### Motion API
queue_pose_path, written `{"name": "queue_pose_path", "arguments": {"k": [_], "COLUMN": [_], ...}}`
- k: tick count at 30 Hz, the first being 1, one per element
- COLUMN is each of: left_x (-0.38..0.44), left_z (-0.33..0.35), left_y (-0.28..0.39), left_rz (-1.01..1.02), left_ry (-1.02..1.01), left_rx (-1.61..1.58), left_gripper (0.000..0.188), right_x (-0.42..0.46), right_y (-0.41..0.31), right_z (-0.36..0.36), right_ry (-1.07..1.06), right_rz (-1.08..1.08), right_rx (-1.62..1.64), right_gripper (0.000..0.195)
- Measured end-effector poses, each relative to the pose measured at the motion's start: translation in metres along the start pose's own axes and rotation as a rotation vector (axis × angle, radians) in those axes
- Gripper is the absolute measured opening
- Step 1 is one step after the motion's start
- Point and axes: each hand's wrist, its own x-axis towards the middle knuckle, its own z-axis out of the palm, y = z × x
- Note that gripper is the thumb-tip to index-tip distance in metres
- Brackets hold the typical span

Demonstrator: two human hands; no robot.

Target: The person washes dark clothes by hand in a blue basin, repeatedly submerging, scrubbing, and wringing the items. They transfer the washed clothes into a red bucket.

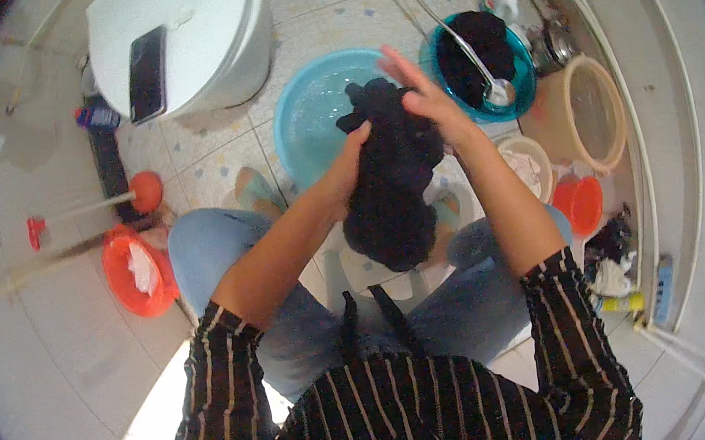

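Observation:
A bunched black cloth garment [391,181] hangs between my hands, over the near rim of a light-blue basin [306,119] that holds water. My left hand [349,170] grips the cloth from its left side, thumb on top and the other fingers hidden. On the opposite side is my right hand [434,102], its fingers stretched out and apart and its palm side against the cloth. The lower end of the garment dangles between my knees.
A teal bucket [528,80] with dark cloth and a shower head [499,92] stands at right, near a beige bucket [551,107] and a red dipper [581,206]. A phone [147,73] lies on the white lid [201,33]. An orange basket [124,290] and a plunger [147,191] are at left.

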Motion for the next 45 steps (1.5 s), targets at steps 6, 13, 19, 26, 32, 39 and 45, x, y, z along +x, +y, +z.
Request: {"name": "queue_pose_path", "arguments": {"k": [6,13,19,26,32,39,45], "left_x": [0.000,-0.009,-0.008,-0.027,0.005,0.046,0.029], "left_z": [-0.030,-0.025,-0.018,-0.006,-0.008,-0.059,-0.030], "left_y": [-0.006,-0.004,-0.005,0.015,0.013,0.002,-0.002], "left_rz": [-0.179,-0.148,-0.150,0.230,0.387,0.584,0.536], "left_ry": [-0.087,-0.053,0.013,-0.009,0.015,0.101,0.148], "left_rx": [0.131,0.205,0.344,0.457,0.938,1.058,0.822], "left_gripper": [0.059,0.056,0.066,0.080,0.081,0.077,0.059], "right_x": [0.000,-0.010,-0.009,-0.005,0.018,0.039,0.041], "right_y": [-0.022,-0.023,-0.014,-0.017,0.014,0.038,0.036], "right_z": [0.018,0.024,0.022,0.013,0.014,0.034,0.026], "right_ry": [-0.329,-0.218,-0.306,0.051,0.262,0.384,0.274], "right_rz": [-0.147,-0.069,-0.157,0.154,0.163,0.075,0.122], "right_rx": [-0.325,-0.500,-0.457,-0.187,-0.543,-0.873,-0.735], "right_gripper": [0.051,0.045,0.041,0.036,0.036,0.036,0.047]}}
